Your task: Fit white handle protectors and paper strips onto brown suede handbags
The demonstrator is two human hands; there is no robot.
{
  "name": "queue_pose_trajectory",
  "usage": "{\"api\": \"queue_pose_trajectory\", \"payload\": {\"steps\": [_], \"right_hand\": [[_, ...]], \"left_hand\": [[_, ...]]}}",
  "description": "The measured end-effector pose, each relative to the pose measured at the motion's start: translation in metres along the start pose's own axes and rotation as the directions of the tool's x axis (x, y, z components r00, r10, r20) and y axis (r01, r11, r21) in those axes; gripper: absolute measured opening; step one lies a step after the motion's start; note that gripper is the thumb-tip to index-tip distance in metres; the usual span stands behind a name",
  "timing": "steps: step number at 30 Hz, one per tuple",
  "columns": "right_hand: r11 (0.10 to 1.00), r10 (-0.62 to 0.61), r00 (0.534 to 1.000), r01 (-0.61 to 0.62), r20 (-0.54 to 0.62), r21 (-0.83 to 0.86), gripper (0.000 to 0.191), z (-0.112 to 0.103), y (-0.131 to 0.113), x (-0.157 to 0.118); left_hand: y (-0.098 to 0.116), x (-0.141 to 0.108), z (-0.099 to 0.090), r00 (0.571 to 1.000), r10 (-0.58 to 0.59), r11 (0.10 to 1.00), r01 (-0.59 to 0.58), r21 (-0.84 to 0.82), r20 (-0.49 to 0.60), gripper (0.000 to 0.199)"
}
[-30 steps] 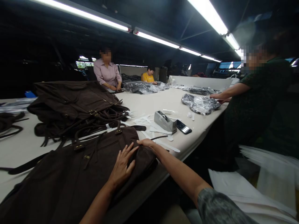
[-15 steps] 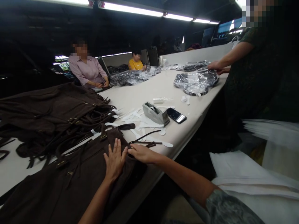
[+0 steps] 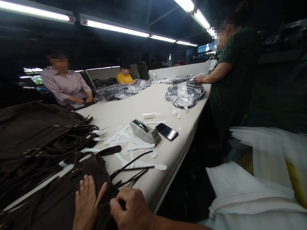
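A dark brown suede bag [image 3: 55, 198] lies at the lower left, its strap and thin cords trailing over the table. My left hand [image 3: 87, 201] rests flat on it with the fingers stretched out. Beside it, at the bag's edge, my right hand [image 3: 130, 206] has its fingers curled in a pinch; what lies between them is too dark to make out. White serrated strips [image 3: 139, 147] are scattered beyond the bag, around a grey tape dispenser [image 3: 145, 132].
A phone [image 3: 167, 131] lies right of the dispenser. More brown bags [image 3: 40, 127] are piled at the left. Plastic-wrapped dark items [image 3: 184, 92] lie farther back. Three people are around the table [image 3: 115, 111]. White sheets [image 3: 249, 188] are stacked at the lower right.
The view has swung up and right, so the table and bags appear farther left. My right hand has moved down and nearer, along the bag's edge. My left hand stays flat on the bag.
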State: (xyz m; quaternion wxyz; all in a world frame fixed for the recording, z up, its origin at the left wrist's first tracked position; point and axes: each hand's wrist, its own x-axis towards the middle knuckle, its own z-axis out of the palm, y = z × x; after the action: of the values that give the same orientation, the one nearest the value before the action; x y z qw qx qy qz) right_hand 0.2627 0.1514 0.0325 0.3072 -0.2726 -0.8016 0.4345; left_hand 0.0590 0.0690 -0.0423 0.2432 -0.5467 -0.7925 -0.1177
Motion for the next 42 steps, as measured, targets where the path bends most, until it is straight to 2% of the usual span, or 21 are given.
{"api": "queue_pose_trajectory", "payload": {"steps": [2, 4, 6, 8, 9, 10, 11, 13, 15, 18, 21, 28, 31, 35, 38, 42], "right_hand": [[0.996, -0.07, 0.997, 0.07, 0.014, 0.047, 0.021, 0.006, 0.008, -0.004], [0.986, -0.122, 0.989, 0.112, 0.079, 0.125, 0.017, 0.0, 0.013, -0.009], [0.977, -0.093, 0.969, 0.044, 0.228, 0.21, 0.026, -0.021, 0.01, -0.007], [0.972, -0.043, 0.9, -0.063, 0.433, 0.227, 0.041, -0.047, 0.001, 0.01], [0.985, -0.037, 0.867, -0.051, 0.497, 0.164, 0.043, -0.059, -0.004, 0.025], [0.998, -0.027, 0.866, -0.005, 0.5, 0.062, 0.04, -0.067, -0.008, 0.043], [0.996, -0.018, 0.885, 0.056, 0.465, -0.068, 0.033, -0.07, -0.011, 0.062], [0.938, 0.037, 0.924, 0.099, 0.38, -0.333, 0.027, -0.064, -0.015, 0.104], [0.903, 0.09, 0.923, 0.083, 0.375, -0.422, 0.037, -0.044, -0.015, 0.142], [0.915, 0.144, 0.867, 0.067, 0.478, -0.397, 0.032, -0.01, -0.008, 0.185], [0.94, 0.158, 0.823, 0.043, 0.545, -0.338, 0.019, 0.014, -0.001, 0.208], [0.983, 0.177, 0.824, -0.121, 0.539, -0.137, 0.029, 0.037, 0.015, 0.217], [0.983, 0.177, 0.867, -0.176, 0.466, -0.046, 0.028, 0.048, 0.02, 0.219], [0.985, 0.152, 0.922, -0.171, 0.356, 0.022, 0.028, 0.055, 0.017, 0.22], [0.993, 0.107, 0.944, -0.117, 0.311, 0.014, 0.025, 0.041, 0.008, 0.215], [0.996, 0.035, 0.955, -0.009, 0.294, -0.089, 0.025, -0.001, -0.006, 0.187]], "left_hand": [[-0.005, -0.001, 0.004, 0.999, -0.01, 1.0, 0.01, 0.021, 0.036, 0.056], [-0.005, 0.0, 0.002, 0.997, -0.014, 0.999, 0.012, 0.038, 0.077, 0.06], [0.001, 0.004, -0.006, 0.992, -0.02, 0.999, 0.015, 0.039, 0.121, 0.06], [0.011, 0.009, -0.015, 0.983, -0.045, 0.999, 0.043, 0.015, 0.178, 0.055], [0.017, 0.013, -0.019, 0.977, -0.082, 0.996, 0.084, -0.003, 0.198, 0.053], [0.022, 0.016, -0.023, 0.97, -0.14, 0.989, 0.147, -0.023, 0.201, 0.055], [0.027, 0.019, -0.025, 0.959, -0.205, 0.975, 0.217, -0.043, 0.195, 0.059], [0.033, 0.023, -0.027, 0.941, -0.282, 0.949, 0.302, -0.089, 0.184, 0.068], [0.036, 0.025, -0.027, 0.934, -0.305, 0.935, 0.331, -0.129, 0.186, 0.074], [0.035, 0.023, -0.027, 0.934, -0.301, 0.929, 0.333, -0.164, 0.193, 0.074], [0.032, 0.022, -0.028, 0.94, -0.285, 0.932, 0.318, -0.177, 0.188, 0.07], [0.03, 0.019, -0.022, 0.939, -0.307, 0.924, 0.332, -0.187, 0.153, 0.072], [0.029, 0.018, -0.017, 0.944, -0.297, 0.929, 0.321, -0.182, 0.146, 0.066], [0.029, 0.021, -0.02, 0.938, -0.301, 0.924, 0.332, -0.193, 0.173, 0.066], [0.032, 0.027, -0.028, 0.921, -0.32, 0.905, 0.367, -0.217, 0.222, 0.066], [0.034, 0.031, -0.036, 0.909, -0.339, 0.88, 0.398, -0.26, 0.243, 0.069]]}}
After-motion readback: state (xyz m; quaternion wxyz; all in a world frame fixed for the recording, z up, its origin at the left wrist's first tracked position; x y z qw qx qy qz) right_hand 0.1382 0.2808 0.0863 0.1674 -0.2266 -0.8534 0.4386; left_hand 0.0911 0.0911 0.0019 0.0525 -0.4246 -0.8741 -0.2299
